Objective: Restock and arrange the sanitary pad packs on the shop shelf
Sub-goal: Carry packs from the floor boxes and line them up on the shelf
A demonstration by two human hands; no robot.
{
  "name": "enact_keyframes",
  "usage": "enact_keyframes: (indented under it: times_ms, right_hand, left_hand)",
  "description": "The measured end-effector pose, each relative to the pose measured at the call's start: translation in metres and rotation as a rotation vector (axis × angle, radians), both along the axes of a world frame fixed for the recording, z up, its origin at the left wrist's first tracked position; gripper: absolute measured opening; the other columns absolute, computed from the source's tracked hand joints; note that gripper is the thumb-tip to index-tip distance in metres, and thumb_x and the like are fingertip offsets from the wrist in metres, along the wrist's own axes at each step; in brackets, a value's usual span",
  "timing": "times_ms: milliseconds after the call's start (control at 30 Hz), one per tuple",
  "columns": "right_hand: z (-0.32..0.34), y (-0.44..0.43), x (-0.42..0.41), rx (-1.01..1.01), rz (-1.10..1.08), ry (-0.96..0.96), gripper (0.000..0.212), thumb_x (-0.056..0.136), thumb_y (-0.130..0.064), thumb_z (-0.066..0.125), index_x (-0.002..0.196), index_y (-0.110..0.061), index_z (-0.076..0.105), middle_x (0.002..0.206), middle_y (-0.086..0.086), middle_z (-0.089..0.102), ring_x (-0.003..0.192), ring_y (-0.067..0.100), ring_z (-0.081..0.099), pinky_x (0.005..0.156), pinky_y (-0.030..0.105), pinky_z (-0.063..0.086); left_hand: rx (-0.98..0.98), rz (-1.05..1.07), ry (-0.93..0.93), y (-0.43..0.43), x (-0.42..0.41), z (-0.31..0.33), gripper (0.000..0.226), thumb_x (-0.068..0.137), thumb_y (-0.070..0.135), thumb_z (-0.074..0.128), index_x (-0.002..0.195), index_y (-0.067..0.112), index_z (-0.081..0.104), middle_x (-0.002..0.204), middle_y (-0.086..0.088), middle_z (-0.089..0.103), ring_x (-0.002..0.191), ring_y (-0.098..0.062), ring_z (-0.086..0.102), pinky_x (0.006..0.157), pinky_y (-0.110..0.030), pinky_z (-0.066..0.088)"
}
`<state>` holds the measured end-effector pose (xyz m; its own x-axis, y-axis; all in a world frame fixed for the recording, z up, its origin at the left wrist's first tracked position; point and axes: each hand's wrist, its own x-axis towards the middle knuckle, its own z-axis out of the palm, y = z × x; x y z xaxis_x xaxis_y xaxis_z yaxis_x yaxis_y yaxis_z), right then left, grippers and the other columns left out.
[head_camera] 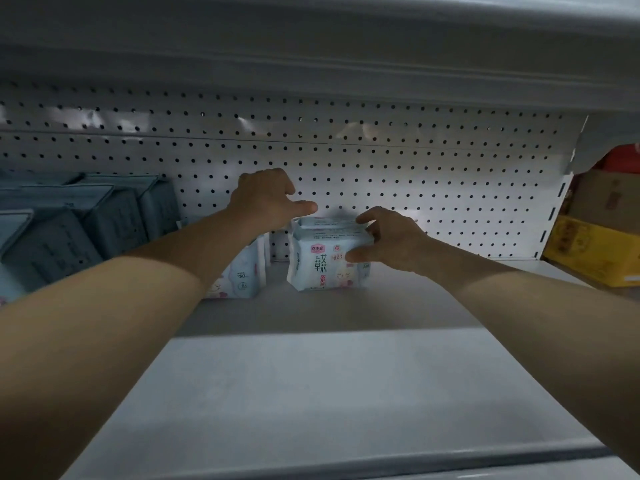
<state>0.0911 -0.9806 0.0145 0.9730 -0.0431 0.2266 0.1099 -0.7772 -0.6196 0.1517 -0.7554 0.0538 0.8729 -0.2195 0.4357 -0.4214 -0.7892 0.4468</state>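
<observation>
A: Where is the pad pack (322,268)?

B: It stands upright on the white shelf (311,375), far back, just in front of the pegboard (415,168), with its printed face toward the near edge.

A: And the right hand (388,240)?

B: Its grip pinches the pack's upper right corner, with the thumb on the front face and the fingers curled over the top.

A: What about the left hand (266,199)?

B: It hovers just left of the pack and above it. The thumb is stretched out to the right and the fingers bend loosely down. The grip is spread and I see nothing in it.

A: Are there other packs?

B: There is 1 second pack (242,275) of the same pale kind just to the left, half hidden behind the left forearm. Further left, a row of grey packs (104,220) leans against each other.

A: What is on the right?

B: Past the shelf's end there is a yellow box (588,247) with a brown box (609,199) on top of it.
</observation>
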Motion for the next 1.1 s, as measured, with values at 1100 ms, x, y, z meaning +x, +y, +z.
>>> enact_keyframes:
  times_ms: [1100]
  right_hand:
    - [0.053,-0.094,-0.282,-0.504,-0.090,-0.102,0.064,0.094,-0.043,0.066,0.148,-0.019,0.042,0.142,0.013,0.044,0.124,0.030,0.051,0.098,0.037,0.043]
  left_hand:
    - [-0.019,-0.024,0.068,-0.130,-0.306,-0.012,0.054,0.088,0.036,0.073,0.132,0.015,0.048,0.138,-0.009,0.044,0.125,-0.028,0.044,0.096,-0.043,0.046]
